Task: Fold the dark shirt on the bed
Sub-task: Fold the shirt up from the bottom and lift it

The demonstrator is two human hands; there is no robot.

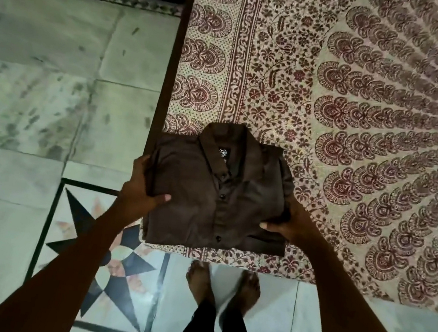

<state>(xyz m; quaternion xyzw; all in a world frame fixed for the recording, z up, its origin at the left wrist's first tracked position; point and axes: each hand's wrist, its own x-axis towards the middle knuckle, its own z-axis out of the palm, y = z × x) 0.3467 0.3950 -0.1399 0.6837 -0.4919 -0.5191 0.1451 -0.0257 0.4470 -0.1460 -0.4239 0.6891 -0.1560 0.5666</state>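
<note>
Both hands' grip closed on folded dark shirt [216,193], left hand [142,186] and right hand [291,224] pinching opposite edges

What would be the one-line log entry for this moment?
stage: fold nearly done | dark shirt: folded, collar up, at bed corner | left hand: grips left edge | right hand: grips right edge

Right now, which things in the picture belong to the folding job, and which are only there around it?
Part of the job:
- dark shirt, already folded, collar up
- left hand gripping its left edge
- right hand gripping its right edge
- bed with the printed sheet

Only around it:
- tiled floor
- star inlay in the floor
- bare feet
</note>
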